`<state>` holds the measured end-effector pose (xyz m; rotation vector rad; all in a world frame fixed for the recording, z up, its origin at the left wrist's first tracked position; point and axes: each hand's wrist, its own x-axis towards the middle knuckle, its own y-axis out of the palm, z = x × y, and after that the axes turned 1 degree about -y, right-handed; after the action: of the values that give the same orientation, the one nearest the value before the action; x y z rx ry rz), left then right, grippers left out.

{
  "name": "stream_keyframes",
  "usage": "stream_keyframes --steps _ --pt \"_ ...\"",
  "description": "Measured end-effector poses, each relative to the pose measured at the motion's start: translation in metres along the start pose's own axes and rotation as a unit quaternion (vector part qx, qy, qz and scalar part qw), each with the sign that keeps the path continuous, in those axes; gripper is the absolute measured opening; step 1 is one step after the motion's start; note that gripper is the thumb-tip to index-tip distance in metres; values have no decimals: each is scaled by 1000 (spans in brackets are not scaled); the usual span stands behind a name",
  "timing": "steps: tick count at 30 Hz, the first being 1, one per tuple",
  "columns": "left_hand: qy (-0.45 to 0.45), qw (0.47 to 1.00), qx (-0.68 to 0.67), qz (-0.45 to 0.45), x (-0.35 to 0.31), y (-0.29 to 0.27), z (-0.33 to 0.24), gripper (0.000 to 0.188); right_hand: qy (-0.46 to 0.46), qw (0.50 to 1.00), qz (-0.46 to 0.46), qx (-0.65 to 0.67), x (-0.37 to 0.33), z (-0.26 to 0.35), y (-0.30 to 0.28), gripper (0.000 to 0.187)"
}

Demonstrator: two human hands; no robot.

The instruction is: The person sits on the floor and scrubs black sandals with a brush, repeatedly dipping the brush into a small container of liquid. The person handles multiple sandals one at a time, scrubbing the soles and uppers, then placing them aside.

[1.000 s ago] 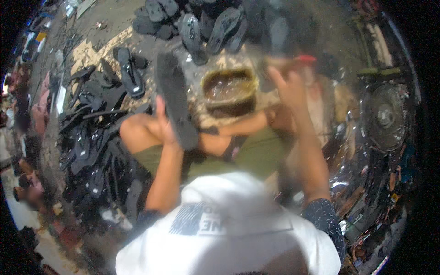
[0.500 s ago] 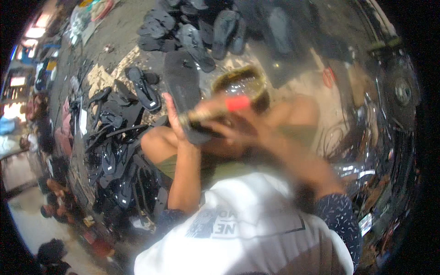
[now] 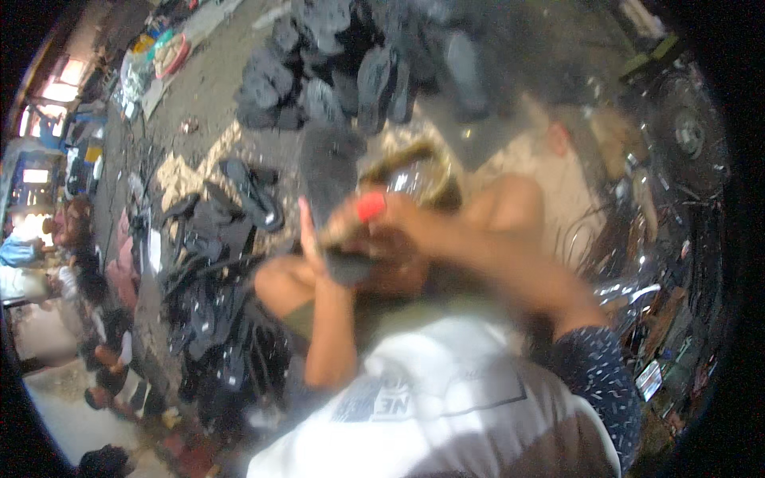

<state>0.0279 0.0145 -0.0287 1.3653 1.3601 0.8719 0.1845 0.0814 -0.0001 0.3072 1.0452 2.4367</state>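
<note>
A dark, flat sandal sole (image 3: 331, 163) lies across my lap, its long end pointing away from me. My left hand (image 3: 311, 240) supports it from the left side, thumb up along its edge and the other fingers hidden beneath. Over the near part of the sole, my right hand (image 3: 408, 225) is closed round a brush-like tool (image 3: 371, 207) with a red part at its upper end. Motion blurs the tool's tan working end, which appears to touch the sole. Just beyond my right hand stands a yellowish tub (image 3: 453, 190) with something clear and glossy inside.
Dark soles (image 3: 374, 84) lie heaped at the far side. Finished-looking black sandals (image 3: 253, 193) and a tangle of black straps (image 3: 211, 319) spread on the left. Red-handled scissors (image 3: 558, 139) lie right, near a dark wheel-like part (image 3: 687, 131). Other people (image 3: 111, 358) sit far left.
My right hand and the tool have shifted left and slightly toward me over the sole. The view has tilted a little, and my left hand still supports the sole.
</note>
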Motion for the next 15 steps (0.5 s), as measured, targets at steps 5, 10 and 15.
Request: stream_keyframes --steps 5,10,15 --pt "-92 988 46 -113 68 -9 17 66 -129 820 -32 -557 -64 25 -11 26" --pt "-27 989 132 -55 241 30 -64 85 -192 879 -279 -337 -68 104 34 25" --pt "185 858 435 -201 232 4 -125 67 -201 790 -358 -456 -108 94 -18 35"
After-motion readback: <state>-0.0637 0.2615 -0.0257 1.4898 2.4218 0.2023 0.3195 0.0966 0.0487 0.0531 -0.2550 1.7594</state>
